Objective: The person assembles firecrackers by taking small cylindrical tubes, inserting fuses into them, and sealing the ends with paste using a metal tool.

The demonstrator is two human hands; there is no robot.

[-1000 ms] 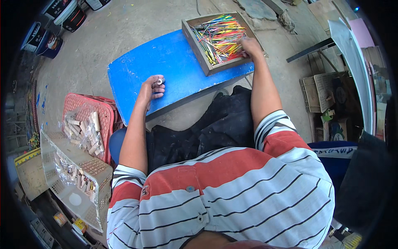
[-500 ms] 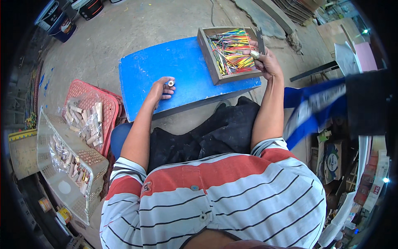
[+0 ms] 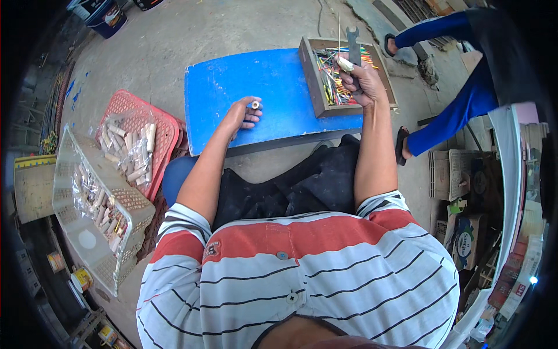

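Smooth blue board (image 3: 273, 87), flat metal wrench (image 3: 354, 49)

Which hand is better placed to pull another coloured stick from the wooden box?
Right, probably. The right hand is raised directly over the wooden box of coloured sticks, though it holds something small and a grey tool. The left hand rests on the blue board, holding a small tube.
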